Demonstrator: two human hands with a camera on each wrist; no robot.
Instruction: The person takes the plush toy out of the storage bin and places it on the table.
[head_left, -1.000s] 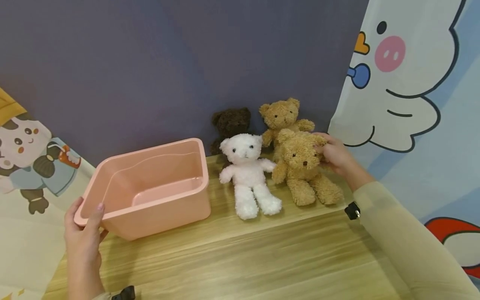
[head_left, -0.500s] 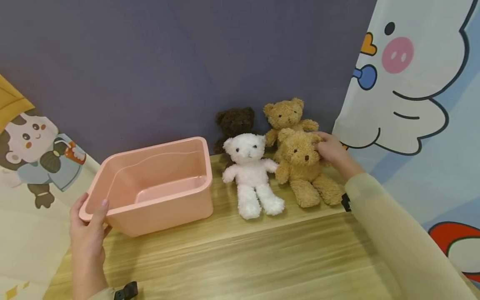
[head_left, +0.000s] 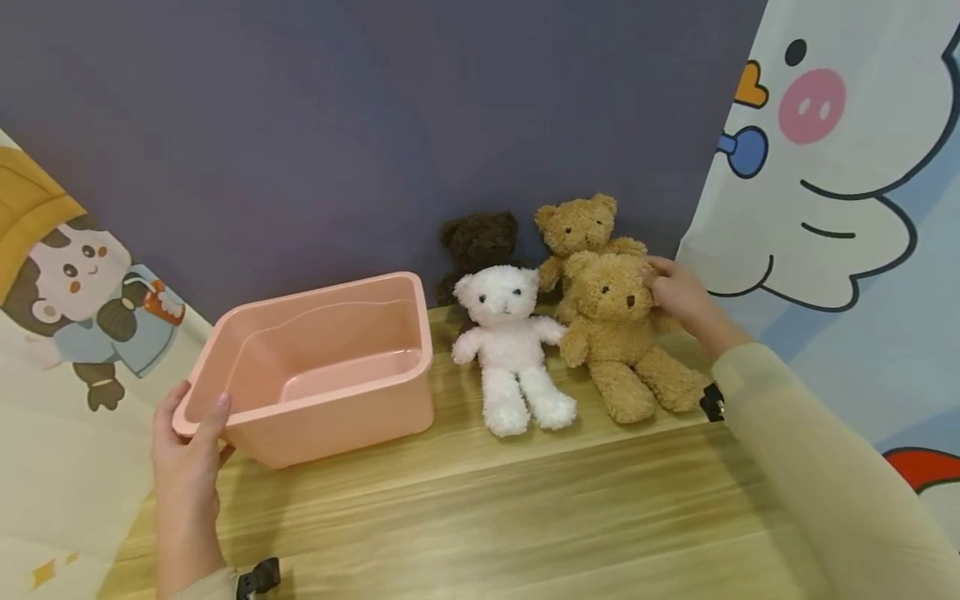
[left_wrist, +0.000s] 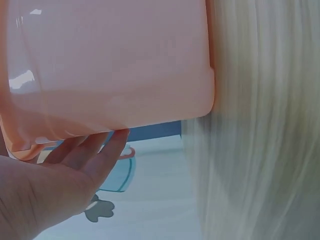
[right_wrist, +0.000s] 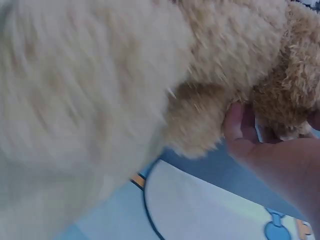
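Left hand point(head_left: 187, 450) grips the near corner rim of the pink bin point(head_left: 330, 392) on the wooden table point(head_left: 525, 517). Farther back, right hand point(head_left: 678, 296) holds the tan bear's point(head_left: 618, 333) head, beside the white bear point(head_left: 510, 350). Two bears sit behind.

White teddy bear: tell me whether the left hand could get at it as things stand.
Probably yes, but not freely. The left hand grips the rim of the pink bin, which stands between it and the white teddy bear. The bare table in front leaves a way around.
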